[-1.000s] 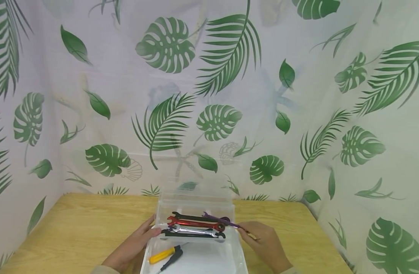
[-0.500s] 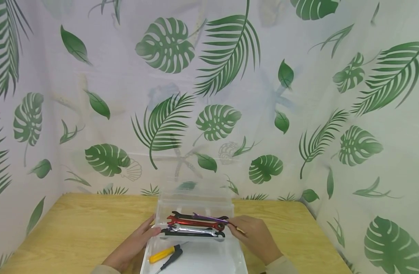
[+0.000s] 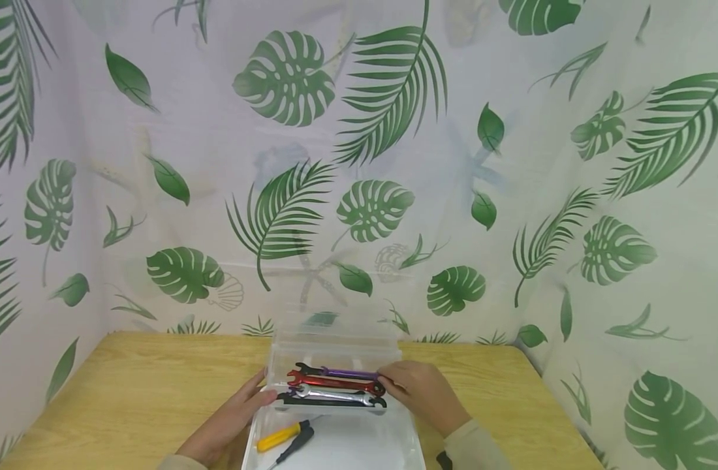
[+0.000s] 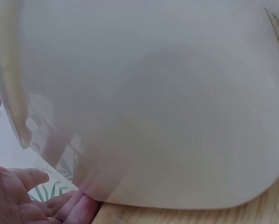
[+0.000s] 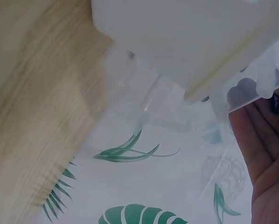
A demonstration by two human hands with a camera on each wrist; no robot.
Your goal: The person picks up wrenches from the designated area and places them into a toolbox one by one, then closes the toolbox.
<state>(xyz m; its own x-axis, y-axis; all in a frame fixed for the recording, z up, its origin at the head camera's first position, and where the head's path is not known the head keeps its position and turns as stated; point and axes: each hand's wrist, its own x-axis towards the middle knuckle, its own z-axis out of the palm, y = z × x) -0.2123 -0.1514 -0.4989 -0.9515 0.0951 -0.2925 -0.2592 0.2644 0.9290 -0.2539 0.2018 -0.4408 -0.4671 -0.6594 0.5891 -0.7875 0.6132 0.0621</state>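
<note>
My right hand [image 3: 420,391] pinches the right end of a purple wrench [image 3: 352,374], which lies over the inner tray [image 3: 394,406] of a plastic toolbox [image 3: 371,447]. In that tray rest a red wrench [image 3: 334,383], a silver wrench [image 3: 332,394] and black wrenches, one partly covered by the purple one. My left hand [image 3: 232,418] grips the toolbox's left side, thumb at the tray edge. In the left wrist view its fingers [image 4: 79,207] touch the pale outer wall. The right wrist view has my right hand [image 5: 265,149] beside the tray, a dark wrench end at its fingers.
A yellow-handled screwdriver [image 3: 279,437] and a black-handled screwdriver [image 3: 296,446] lie in the toolbox's bottom. Its clear lid [image 3: 335,336] stands raised at the back. The toolbox is on a wooden table [image 3: 159,372], with a leaf-patterned cloth [image 3: 394,150] behind.
My right hand has moved left with the purple wrench, bringing it level over the tray beside the other wrenches. The left hand has stayed on the toolbox.
</note>
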